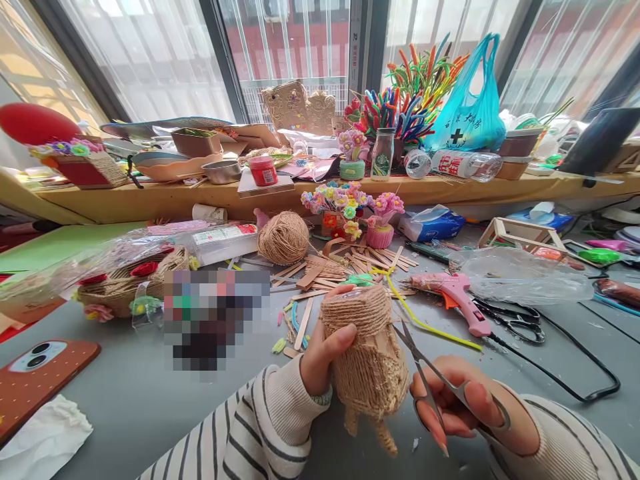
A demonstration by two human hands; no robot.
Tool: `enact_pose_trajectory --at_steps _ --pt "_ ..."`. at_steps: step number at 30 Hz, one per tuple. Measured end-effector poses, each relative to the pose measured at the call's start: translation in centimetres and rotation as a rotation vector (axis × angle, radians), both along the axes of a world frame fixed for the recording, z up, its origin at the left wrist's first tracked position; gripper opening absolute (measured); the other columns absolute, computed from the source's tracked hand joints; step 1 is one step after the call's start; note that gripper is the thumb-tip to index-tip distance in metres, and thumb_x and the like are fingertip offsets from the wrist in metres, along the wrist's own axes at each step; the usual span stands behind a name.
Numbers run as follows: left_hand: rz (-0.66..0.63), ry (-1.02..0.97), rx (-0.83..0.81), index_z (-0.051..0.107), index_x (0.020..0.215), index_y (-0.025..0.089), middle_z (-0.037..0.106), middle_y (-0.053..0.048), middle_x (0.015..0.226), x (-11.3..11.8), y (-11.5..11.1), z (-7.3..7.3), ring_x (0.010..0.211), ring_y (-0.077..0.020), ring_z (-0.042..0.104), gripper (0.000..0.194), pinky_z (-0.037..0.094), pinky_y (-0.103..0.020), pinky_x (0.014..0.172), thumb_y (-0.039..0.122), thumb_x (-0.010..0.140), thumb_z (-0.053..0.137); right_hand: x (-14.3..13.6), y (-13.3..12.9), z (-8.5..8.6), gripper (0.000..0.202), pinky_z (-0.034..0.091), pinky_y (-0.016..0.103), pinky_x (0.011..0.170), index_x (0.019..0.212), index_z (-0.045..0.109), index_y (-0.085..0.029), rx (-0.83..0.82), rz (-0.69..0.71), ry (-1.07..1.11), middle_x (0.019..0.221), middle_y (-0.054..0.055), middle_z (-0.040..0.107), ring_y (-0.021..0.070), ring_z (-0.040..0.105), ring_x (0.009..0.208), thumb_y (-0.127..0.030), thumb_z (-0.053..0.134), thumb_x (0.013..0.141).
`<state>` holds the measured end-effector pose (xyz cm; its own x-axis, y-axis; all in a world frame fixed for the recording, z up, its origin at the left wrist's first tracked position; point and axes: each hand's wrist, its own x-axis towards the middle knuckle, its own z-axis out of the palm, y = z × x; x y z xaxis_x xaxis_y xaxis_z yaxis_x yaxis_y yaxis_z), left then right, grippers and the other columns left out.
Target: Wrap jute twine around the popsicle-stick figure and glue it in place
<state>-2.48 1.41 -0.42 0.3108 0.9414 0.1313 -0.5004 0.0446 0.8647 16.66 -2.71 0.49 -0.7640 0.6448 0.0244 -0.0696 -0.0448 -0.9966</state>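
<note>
In my left hand is a twine-wrapped craft piece, rounded, with stubby twine-covered legs at its lower end. My thumb lies across its side, and the other fingers are mostly hidden behind it. My right hand has its fingers through the handles of a pair of metal scissors. The scissor blades are somewhat parted, and their tips point up and left, close to the right side of the craft piece. Whether the tips touch the twine I cannot tell.
A ball of twine lies behind my hands, beside scattered wooden sticks. To the right are a pink glue gun, its black cord, and black-handled scissors. A phone and crumpled tissue lie left.
</note>
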Motion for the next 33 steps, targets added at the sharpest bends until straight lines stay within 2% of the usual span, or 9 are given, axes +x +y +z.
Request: enact_pose_trajectory --at_steps 6,13,20,28,33 --pt "-0.046 -0.005 0.016 0.056 0.123 0.021 0.070 -0.010 0.109 -0.1 0.2 -0.4 0.102 -0.0335 0.064 0.071 0.048 -0.049 0.092 0.052 0.062 0.073 -0.1 -0.1 0.0 0.075 0.020 0.022 0.037 0.060 0.050 -0.016 0.018 -0.041 0.017 0.038 -0.010 0.027 0.0030 0.019 0.033 -0.087 0.032 0.076" --pt "-0.059 0.008 0.022 0.057 0.124 0.020 0.070 -0.011 0.111 0.0 0.2 -0.1 0.108 -0.0335 0.062 0.070 0.044 -0.048 0.098 0.053 0.064 0.072 -0.3 -0.2 0.2 0.071 0.017 0.021 0.033 0.066 0.050 -0.017 0.011 -0.038 0.017 0.036 -0.012 0.027 0.0030 0.017 0.028 -0.086 0.037 0.076" --pt "-0.046 -0.034 0.010 0.055 0.125 0.021 0.070 -0.010 0.107 -0.1 0.6 -1.1 0.104 -0.0335 0.064 0.072 0.048 -0.047 0.093 0.051 0.063 0.073 -0.4 -0.3 0.1 0.070 0.014 0.020 0.031 0.066 0.050 -0.017 -0.018 -0.052 0.021 0.034 -0.012 0.027 0.0024 0.014 0.026 -0.085 0.038 0.075" --pt "-0.083 -0.025 -0.049 0.056 0.124 0.021 0.070 -0.010 0.107 -0.1 -0.1 0.1 0.110 -0.0335 0.062 0.067 0.043 -0.047 0.098 0.049 0.065 0.071 -0.2 -0.4 -0.2 0.069 0.015 0.019 0.033 0.070 0.052 -0.015 -0.038 -0.058 0.013 0.037 -0.012 0.028 0.0021 0.017 0.029 -0.083 0.042 0.076" --pt "-0.081 -0.041 -0.057 0.059 0.121 0.019 0.071 -0.010 0.107 0.0 -0.1 0.2 0.111 -0.0348 0.062 0.064 0.043 -0.049 0.099 0.048 0.065 0.070 0.0 -0.3 -0.2 0.068 0.018 0.020 0.036 0.069 0.052 -0.015 -0.025 -0.074 -0.025 0.038 -0.011 0.028 0.0031 0.020 0.031 -0.083 0.044 0.075"
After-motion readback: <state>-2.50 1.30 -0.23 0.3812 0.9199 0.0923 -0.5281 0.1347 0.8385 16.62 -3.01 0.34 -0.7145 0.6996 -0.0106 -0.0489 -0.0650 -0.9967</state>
